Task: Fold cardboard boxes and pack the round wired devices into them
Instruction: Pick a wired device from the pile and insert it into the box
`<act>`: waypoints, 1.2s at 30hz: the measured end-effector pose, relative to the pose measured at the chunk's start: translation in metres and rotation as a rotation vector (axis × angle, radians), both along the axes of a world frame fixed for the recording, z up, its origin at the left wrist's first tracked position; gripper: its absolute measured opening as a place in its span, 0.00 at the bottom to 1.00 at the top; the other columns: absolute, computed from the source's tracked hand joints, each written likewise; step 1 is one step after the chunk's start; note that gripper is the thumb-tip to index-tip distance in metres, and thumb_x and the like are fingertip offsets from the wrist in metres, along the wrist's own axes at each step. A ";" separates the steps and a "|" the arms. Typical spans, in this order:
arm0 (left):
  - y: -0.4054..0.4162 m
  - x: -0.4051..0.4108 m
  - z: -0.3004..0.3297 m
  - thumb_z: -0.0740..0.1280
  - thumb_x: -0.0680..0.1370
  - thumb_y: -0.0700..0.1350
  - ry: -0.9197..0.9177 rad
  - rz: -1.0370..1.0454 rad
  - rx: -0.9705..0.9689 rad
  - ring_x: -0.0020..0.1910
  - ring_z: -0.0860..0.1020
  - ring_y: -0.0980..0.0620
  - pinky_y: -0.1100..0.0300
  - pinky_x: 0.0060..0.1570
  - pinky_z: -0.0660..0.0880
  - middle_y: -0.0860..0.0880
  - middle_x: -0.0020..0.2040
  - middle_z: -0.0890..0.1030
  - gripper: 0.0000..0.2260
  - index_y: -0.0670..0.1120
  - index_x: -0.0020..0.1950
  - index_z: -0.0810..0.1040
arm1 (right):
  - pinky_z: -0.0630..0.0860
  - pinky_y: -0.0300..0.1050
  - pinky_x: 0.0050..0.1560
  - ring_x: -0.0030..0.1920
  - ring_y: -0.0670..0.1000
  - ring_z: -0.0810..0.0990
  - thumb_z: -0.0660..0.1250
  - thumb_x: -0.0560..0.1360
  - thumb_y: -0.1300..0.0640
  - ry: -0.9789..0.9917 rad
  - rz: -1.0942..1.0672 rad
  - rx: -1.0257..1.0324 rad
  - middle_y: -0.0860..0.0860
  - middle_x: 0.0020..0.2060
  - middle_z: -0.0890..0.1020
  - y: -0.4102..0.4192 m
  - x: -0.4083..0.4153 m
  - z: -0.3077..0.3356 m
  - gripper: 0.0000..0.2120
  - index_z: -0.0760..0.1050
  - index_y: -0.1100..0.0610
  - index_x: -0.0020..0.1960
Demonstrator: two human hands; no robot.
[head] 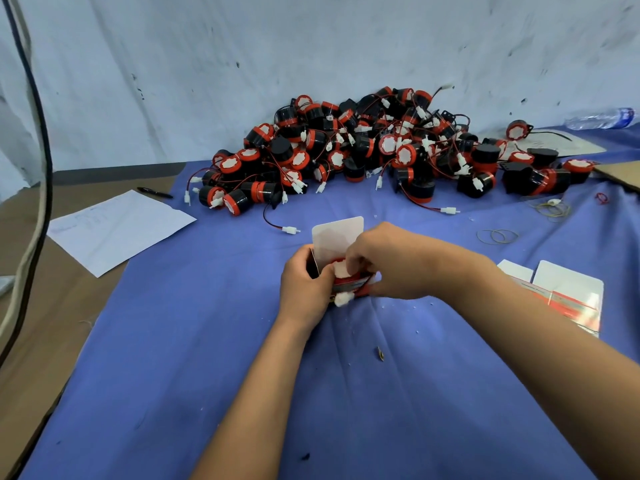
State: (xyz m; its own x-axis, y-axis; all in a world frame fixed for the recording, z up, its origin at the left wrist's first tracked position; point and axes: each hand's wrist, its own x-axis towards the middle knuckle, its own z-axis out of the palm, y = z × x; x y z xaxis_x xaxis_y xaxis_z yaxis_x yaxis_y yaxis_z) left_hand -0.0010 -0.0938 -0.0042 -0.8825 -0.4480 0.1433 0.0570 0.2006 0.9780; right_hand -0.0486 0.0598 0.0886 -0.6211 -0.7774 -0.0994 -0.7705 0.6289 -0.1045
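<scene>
A blue cloth (207,341) covers the work surface, and a big heap of black-and-red round wired devices (374,150) lies piled at its far side against the white wall. A sheet of paper (117,230) rests at the left, flat unfolded boxes (568,292) at the right. In the middle, the left hand (304,285) grips a small cardboard box (337,237), its white flap standing up. The right hand (384,261) curls its fingers on a device (341,271) sitting in the box's mouth. Rubber bands (498,236) lie nearby.

Blue cloth (207,341) carries device pile (374,147), paper sheet (117,230), pen (154,192), rubber bands (497,236), flat boxes (568,296)
</scene>
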 end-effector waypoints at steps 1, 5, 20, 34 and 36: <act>0.001 0.000 0.001 0.72 0.76 0.37 -0.001 0.001 0.002 0.50 0.85 0.45 0.45 0.51 0.82 0.48 0.48 0.87 0.07 0.45 0.53 0.82 | 0.78 0.52 0.54 0.52 0.55 0.78 0.74 0.74 0.58 0.016 0.012 -0.005 0.51 0.52 0.81 0.000 0.001 -0.002 0.10 0.82 0.54 0.55; 0.002 0.001 0.002 0.71 0.77 0.35 -0.007 0.005 0.006 0.49 0.85 0.48 0.48 0.50 0.82 0.50 0.47 0.87 0.08 0.47 0.52 0.82 | 0.78 0.55 0.50 0.50 0.57 0.79 0.71 0.76 0.62 0.161 -0.053 -0.148 0.53 0.49 0.80 -0.002 0.001 -0.002 0.04 0.85 0.57 0.47; 0.001 -0.003 -0.004 0.77 0.74 0.45 -0.042 0.085 -0.036 0.40 0.80 0.61 0.64 0.40 0.76 0.61 0.39 0.83 0.07 0.53 0.45 0.80 | 0.55 0.42 0.27 0.30 0.47 0.60 0.70 0.73 0.64 0.270 -0.387 -0.188 0.50 0.32 0.64 -0.046 0.016 -0.002 0.21 0.57 0.54 0.35; 0.006 -0.005 -0.004 0.74 0.76 0.47 -0.040 0.062 -0.139 0.29 0.72 0.61 0.61 0.33 0.70 0.56 0.29 0.78 0.14 0.53 0.32 0.76 | 0.55 0.44 0.26 0.30 0.50 0.64 0.66 0.69 0.67 0.282 -0.504 -0.262 0.50 0.37 0.71 -0.049 0.020 -0.022 0.10 0.72 0.54 0.44; 0.007 -0.004 -0.004 0.72 0.78 0.46 -0.022 0.050 -0.127 0.25 0.69 0.61 0.66 0.29 0.66 0.57 0.24 0.73 0.20 0.53 0.27 0.72 | 0.54 0.44 0.27 0.29 0.49 0.61 0.63 0.72 0.66 0.310 -0.552 -0.273 0.49 0.33 0.67 -0.057 0.025 -0.027 0.09 0.69 0.53 0.42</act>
